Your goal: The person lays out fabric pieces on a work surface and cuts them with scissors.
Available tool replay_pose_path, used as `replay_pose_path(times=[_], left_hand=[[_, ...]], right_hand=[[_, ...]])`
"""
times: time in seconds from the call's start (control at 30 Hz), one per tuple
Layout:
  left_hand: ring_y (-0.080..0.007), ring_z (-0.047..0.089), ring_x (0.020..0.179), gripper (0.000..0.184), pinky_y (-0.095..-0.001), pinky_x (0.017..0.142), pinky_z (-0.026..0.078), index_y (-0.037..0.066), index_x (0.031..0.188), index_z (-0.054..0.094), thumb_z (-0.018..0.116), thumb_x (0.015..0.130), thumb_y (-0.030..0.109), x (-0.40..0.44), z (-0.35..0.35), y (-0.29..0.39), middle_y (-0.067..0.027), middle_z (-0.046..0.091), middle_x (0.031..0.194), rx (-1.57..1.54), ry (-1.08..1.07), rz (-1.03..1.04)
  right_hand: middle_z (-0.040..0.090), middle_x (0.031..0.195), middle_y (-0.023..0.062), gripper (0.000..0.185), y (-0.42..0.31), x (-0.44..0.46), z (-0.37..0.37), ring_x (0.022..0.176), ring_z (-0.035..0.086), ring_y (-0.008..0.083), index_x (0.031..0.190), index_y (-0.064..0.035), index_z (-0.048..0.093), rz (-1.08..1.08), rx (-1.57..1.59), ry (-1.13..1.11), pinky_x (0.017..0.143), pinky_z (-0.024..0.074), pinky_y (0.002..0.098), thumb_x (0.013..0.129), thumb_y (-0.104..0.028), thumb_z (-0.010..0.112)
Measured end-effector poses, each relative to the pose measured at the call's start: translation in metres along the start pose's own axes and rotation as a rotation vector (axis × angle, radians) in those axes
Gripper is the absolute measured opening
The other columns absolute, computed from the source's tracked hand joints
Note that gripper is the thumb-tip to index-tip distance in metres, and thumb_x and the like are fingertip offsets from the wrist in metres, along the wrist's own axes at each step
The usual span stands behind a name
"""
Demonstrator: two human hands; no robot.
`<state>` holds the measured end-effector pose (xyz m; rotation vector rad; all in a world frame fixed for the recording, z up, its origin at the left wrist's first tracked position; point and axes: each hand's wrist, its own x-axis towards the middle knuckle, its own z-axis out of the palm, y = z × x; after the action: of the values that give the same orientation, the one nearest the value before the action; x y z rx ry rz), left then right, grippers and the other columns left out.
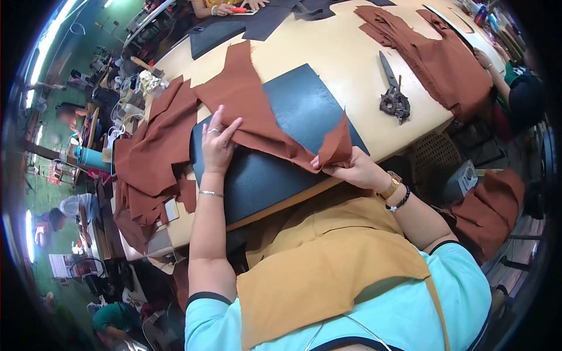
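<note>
A rust-brown cloth piece (243,99) lies partly over a dark blue board (263,181) at the table's near edge. My left hand (219,140) rests at the cloth's left side, fingers spread, with a ring on one finger. My right hand (351,169) pinches the cloth's right corner between thumb and fingers, and a flap of it stands up above them. More rust-brown cloth (158,146) is heaped left of the board. Large dark scissors (391,88) with wrapped handles lie to the right, beyond the board.
Stacked rust-brown cloth (439,64) lies at the table's (339,47) right, near another person's arm (497,76). Across the table a person's hands (234,8) hold a red-handled tool by dark cloth (263,20). A brush (146,66) lies at the left edge.
</note>
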<state>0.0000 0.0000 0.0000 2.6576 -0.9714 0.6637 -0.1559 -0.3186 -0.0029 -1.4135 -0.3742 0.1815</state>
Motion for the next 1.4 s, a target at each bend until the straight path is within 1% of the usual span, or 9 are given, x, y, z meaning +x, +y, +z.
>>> replay_pose_path(times=[0.23, 0.27, 0.37, 0.4, 0.57, 0.83, 1.07, 1.3, 1.4], left_hand=[[-0.0366, 0.032, 0.138, 0.057, -0.0569, 0.104, 0.031, 0.025, 0.130, 0.057, 0.055, 0.079, 0.001, -0.039, -0.037, 0.016, -0.0212, 0.027, 0.151, 0.143, 0.156, -0.056], [-0.0368, 0.031, 0.138, 0.057, -0.0575, 0.105, 0.031, 0.025, 0.131, 0.057, 0.056, 0.079, 0.001, -0.050, -0.048, 0.024, -0.0213, 0.026, 0.152, 0.179, 0.108, -0.061], [-0.0373, 0.035, 0.135, 0.055, -0.0543, 0.104, 0.033, 0.023, 0.130, 0.058, 0.057, 0.079, 0.002, -0.082, -0.074, 0.050, -0.0215, 0.031, 0.149, 0.269, 0.024, -0.032], [-0.0374, 0.038, 0.133, 0.054, -0.0524, 0.104, 0.034, 0.022, 0.130, 0.058, 0.057, 0.079, 0.002, -0.089, -0.079, 0.060, -0.0215, 0.034, 0.147, 0.292, 0.006, -0.019], [-0.0286, 0.059, 0.103, 0.049, -0.0401, 0.090, 0.045, 0.014, 0.123, 0.062, 0.058, 0.077, -0.001, -0.095, -0.093, 0.082, -0.0139, 0.060, 0.114, 0.004, -0.084, -0.075], [-0.0346, 0.064, 0.092, 0.027, -0.0367, 0.082, 0.049, 0.002, 0.109, 0.061, 0.042, 0.091, -0.002, 0.060, -0.015, 0.033, -0.0209, 0.065, 0.096, -0.548, 0.015, -0.144], [-0.0342, 0.064, 0.095, 0.029, -0.0415, 0.084, 0.051, 0.023, 0.111, 0.067, 0.049, 0.089, 0.027, 0.217, -0.122, -0.014, -0.0138, 0.067, 0.102, 0.210, 0.168, -0.177], [-0.0279, 0.064, 0.068, 0.024, -0.0369, 0.059, 0.051, 0.017, 0.106, 0.068, 0.066, 0.082, 0.014, 0.062, -0.146, 0.078, -0.0096, 0.065, 0.081, 0.274, 0.088, 0.122], [-0.0283, 0.064, 0.068, 0.024, -0.0364, 0.060, 0.051, 0.014, 0.105, 0.069, 0.066, 0.082, 0.010, -0.009, -0.128, 0.096, -0.0099, 0.064, 0.079, 0.239, -0.135, -0.085]], right_hand=[[0.064, 0.112, 0.0117, 0.028, 0.010, 0.004, -0.054, 0.105, 0.061, 0.0196, 0.112, 0.0006, 0.061, 0.139, 0.347, 0.453, 0.090, 0.0503, 0.0332, 0.088, 0.010, 0.048], [0.067, 0.099, 0.0036, 0.015, 0.001, 0.001, -0.053, 0.088, 0.062, 0.0101, 0.101, -0.0007, 0.067, -0.185, 0.389, 0.517, 0.076, 0.0506, 0.0252, 0.089, 0.001, 0.059], [0.067, 0.096, -0.0001, 0.018, 0.007, 0.007, -0.121, 0.086, 0.058, 0.0031, 0.105, -0.0015, 0.067, -0.119, -0.306, 0.623, 0.074, 0.0467, 0.0195, 0.090, -0.009, 0.060], [0.068, 0.095, 0.0043, 0.021, 0.000, -0.001, -0.137, 0.087, 0.062, 0.0083, 0.105, -0.0033, 0.067, 0.108, -0.613, 0.683, 0.077, 0.0484, 0.0230, 0.087, -0.014, 0.065], [0.066, 0.092, 0.0107, 0.021, 0.007, -0.006, -0.152, 0.086, 0.063, 0.0264, 0.098, -0.0070, 0.069, 0.032, -1.105, 0.718, 0.078, 0.0492, 0.0368, 0.081, -0.021, 0.068], [0.063, 0.090, 0.0061, 0.011, 0.012, -0.003, -0.137, 0.090, 0.059, 0.0259, 0.082, -0.0126, 0.070, -0.072, -1.382, 0.770, 0.079, 0.0442, 0.0406, 0.080, -0.023, 0.066], [0.063, 0.088, 0.0053, 0.010, 0.015, -0.004, -0.142, 0.088, 0.060, 0.0259, 0.079, -0.0134, 0.068, -0.103, -1.332, 0.798, 0.078, 0.0445, 0.0403, 0.079, -0.024, 0.067], [0.062, 0.088, 0.0059, 0.011, 0.016, -0.004, -0.143, 0.088, 0.060, 0.0259, 0.078, -0.0112, 0.067, -0.117, -1.304, 0.794, 0.078, 0.0453, 0.0401, 0.080, -0.022, 0.066], [0.062, 0.089, 0.0050, 0.011, 0.015, -0.005, -0.141, 0.089, 0.060, 0.0248, 0.079, -0.0111, 0.067, -0.115, -1.310, 0.787, 0.080, 0.0453, 0.0393, 0.081, -0.022, 0.066]])
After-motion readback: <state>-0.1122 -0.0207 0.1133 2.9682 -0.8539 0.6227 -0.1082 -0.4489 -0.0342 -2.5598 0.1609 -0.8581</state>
